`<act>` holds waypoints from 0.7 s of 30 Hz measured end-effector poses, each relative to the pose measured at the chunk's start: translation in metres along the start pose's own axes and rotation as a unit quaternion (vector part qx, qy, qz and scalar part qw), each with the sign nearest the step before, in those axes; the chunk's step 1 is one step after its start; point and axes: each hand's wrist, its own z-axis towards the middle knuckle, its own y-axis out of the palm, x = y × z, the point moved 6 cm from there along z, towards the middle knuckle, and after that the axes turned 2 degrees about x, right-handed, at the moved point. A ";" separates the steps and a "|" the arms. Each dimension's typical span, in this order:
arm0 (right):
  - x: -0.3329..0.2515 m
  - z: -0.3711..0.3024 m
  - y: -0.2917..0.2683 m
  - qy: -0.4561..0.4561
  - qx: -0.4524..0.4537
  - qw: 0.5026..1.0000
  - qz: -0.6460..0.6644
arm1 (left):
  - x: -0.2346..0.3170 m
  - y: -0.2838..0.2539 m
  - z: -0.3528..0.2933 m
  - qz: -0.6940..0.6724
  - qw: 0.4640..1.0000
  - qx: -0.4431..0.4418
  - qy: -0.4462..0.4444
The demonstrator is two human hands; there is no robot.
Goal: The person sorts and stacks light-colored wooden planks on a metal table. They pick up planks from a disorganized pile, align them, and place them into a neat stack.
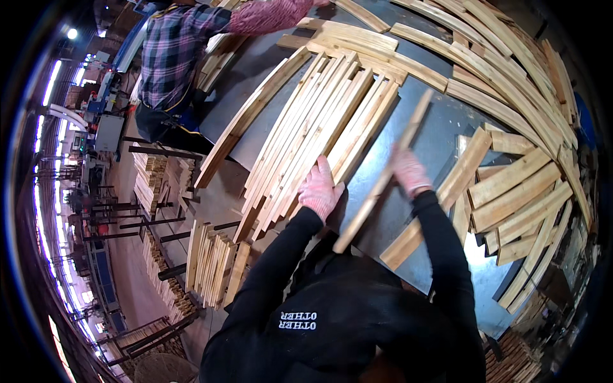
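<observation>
My left hand (pixel 320 189), in a pinkish knit glove, lies on the near part of a row of long wooden strips (pixel 306 127). Its fingers are stretched along the wood and its thumb sticks out to the right. The strips lie side by side on a grey metal tabletop (pixel 255 96), their near ends reaching past its edge. To the right, my right hand (pixel 408 169), gloved alike and blurred, is closed around the middle of a single wooden strip (pixel 378 199). That strip slants from far right to near left, apart from the row.
Thicker boards (pixel 447 198) and short wood pieces (pixel 517 191) lie at the right. Long strips (pixel 491 70) pile up along the far right edge. At the far left stands a person in a plaid shirt (pixel 172 57). Stacked wood (pixel 214 265) sits on racks below left.
</observation>
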 end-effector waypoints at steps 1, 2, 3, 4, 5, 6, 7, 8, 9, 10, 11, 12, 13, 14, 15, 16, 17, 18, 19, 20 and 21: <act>-0.024 0.011 0.027 0.011 -0.014 1.000 0.022 | -0.009 -0.007 -0.001 -0.032 0.993 0.079 0.084; -0.050 0.009 0.040 0.044 -0.019 0.997 0.060 | -0.029 -0.014 -0.004 -0.062 0.973 0.153 0.160; -0.069 0.007 0.049 0.085 -0.014 0.992 0.096 | -0.041 -0.035 0.003 -0.205 0.953 0.172 0.142; -0.082 0.010 0.044 0.104 0.021 0.991 0.076 | -0.056 -0.058 0.012 -0.341 0.913 0.191 0.118; -0.090 0.011 0.027 0.095 0.052 0.993 0.055 | -0.080 -0.072 0.035 -0.289 0.924 0.232 0.095; -0.098 0.013 0.012 0.083 0.080 0.993 0.032 | -0.108 -0.086 0.064 -0.235 0.930 0.274 0.069; -0.105 0.020 -0.002 0.074 0.114 0.991 0.011 | -0.130 -0.093 0.102 -0.160 0.945 0.267 0.097; -0.102 0.038 -0.003 0.043 0.162 0.985 -0.034 | -0.145 -0.096 0.141 -0.085 0.953 0.262 0.126; -0.086 0.061 0.002 0.019 0.211 0.974 -0.085 | -0.144 -0.096 0.177 -0.059 0.973 0.177 0.136; -0.081 0.073 0.006 -0.005 0.248 0.958 -0.140 | -0.148 -0.083 0.216 -0.087 0.976 0.099 0.173; -0.086 0.083 0.013 -0.002 0.224 0.966 -0.128 | -0.139 -0.070 0.245 -0.089 0.975 0.058 0.196; -0.083 0.085 0.025 0.005 0.236 0.962 -0.134 | -0.124 -0.056 0.264 -0.089 0.971 0.018 0.223; -0.074 0.086 0.032 0.019 0.245 0.964 -0.099 | -0.120 -0.045 0.274 -0.119 0.974 0.012 0.194; -0.075 0.084 0.038 0.031 0.249 0.966 -0.057 | -0.121 -0.037 0.279 -0.178 0.963 -0.019 0.200; -0.074 0.083 0.044 0.030 0.255 0.960 0.112 | -0.124 -0.029 0.281 -0.236 0.949 -0.048 0.203; -0.072 0.082 0.051 0.027 0.254 0.926 0.276 | -0.127 -0.020 0.280 -0.294 0.931 -0.077 0.202; -0.072 0.077 0.060 0.030 0.250 0.863 0.438 | -0.127 -0.009 0.270 -0.495 0.839 -0.187 0.126; -0.087 0.073 0.061 0.048 0.231 0.810 0.537 | -0.129 -0.014 0.265 -0.505 0.831 -0.201 0.115; -0.099 0.065 0.061 0.067 0.208 0.747 0.628 | -0.132 -0.019 0.259 -0.516 0.823 -0.214 0.103; -0.114 0.060 0.059 0.074 0.187 0.671 0.714 | -0.133 -0.031 0.256 -0.525 0.816 -0.219 0.101; -0.115 0.053 0.064 0.081 0.202 0.670 0.710 | -0.130 -0.040 0.248 -0.554 0.792 -0.215 0.135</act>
